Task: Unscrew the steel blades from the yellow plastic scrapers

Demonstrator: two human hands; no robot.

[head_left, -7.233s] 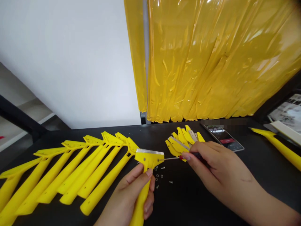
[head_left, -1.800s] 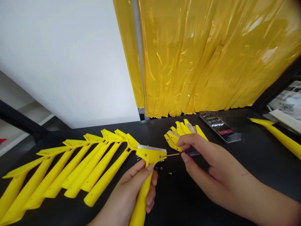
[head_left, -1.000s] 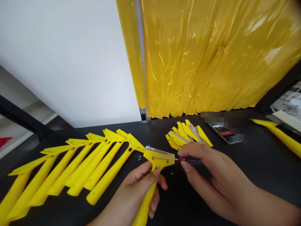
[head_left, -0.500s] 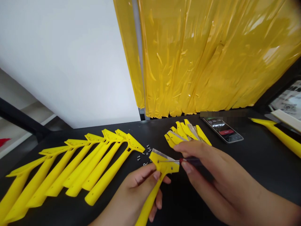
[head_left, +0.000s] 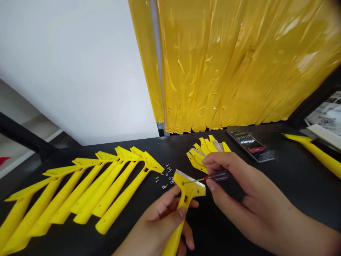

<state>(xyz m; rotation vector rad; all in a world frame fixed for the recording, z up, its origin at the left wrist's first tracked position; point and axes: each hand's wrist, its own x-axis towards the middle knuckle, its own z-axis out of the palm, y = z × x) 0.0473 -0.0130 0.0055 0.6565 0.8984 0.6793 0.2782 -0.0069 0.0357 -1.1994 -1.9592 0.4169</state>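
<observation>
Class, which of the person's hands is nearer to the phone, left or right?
The right. The right hand, holding a screwdriver, is just below the phone in the picture; the left hand, around the scraper's handle, is farther down and left.

Light was soft and fairly bright. Glare streaked the sheet point(head_left: 210, 71); the phone point(head_left: 250, 145) caught reflections; the table point(head_left: 301, 181) looked nearly black. Edges appeared stretched, the top-right corner dark, pixelation bordering the phone.

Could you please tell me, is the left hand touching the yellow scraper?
Touching. The head view shows the left hand wrapped around the handle of the yellow scraper, thumb lying on its front and fingers curling behind.
</observation>
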